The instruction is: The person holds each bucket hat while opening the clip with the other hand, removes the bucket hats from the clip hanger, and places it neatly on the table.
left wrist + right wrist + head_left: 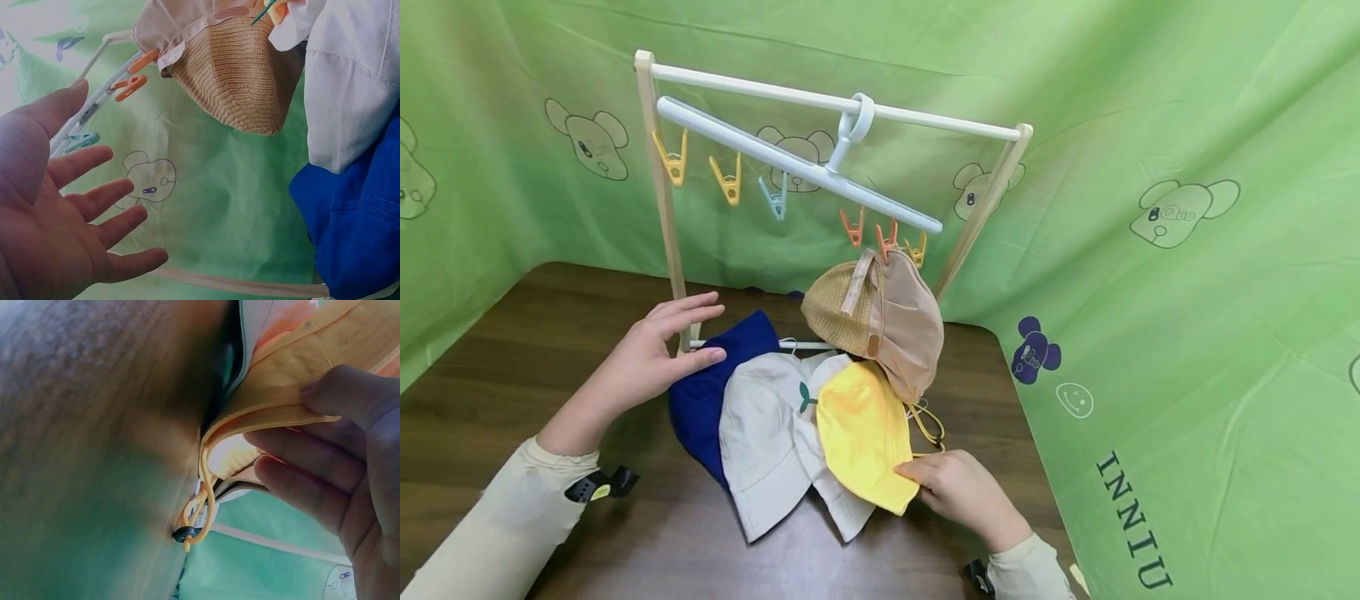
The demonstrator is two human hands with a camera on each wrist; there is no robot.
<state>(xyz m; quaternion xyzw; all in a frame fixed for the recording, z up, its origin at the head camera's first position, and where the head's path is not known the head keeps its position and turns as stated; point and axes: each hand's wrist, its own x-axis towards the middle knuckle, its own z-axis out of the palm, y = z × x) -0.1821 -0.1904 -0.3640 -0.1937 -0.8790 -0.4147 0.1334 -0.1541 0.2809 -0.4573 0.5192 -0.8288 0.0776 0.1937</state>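
My right hand (966, 493) pinches the brim of a yellow bucket hat (861, 425) between thumb and fingers; the right wrist view shows its cord (206, 506) with a dark toggle. Beside it lies an off-white bucket hat (767, 442), and another pale brim with a green sprout (807, 397) shows partly behind the yellow one. A blue hat (707, 408) lies at the left of the pile. Fingers spread, my left hand (655, 346) is by the blue hat and holds nothing. A tan knitted and pink-beige hat (887, 321) hangs from an orange clip (886, 240).
A wood-and-white rack (745, 85) stands behind the hats. From its bar hangs a pale blue hanger (797, 167), tilted down to the right, with several clips such as a yellow clip (727, 179). Green printed cloth (1150, 350) surrounds the brown table (580, 308).
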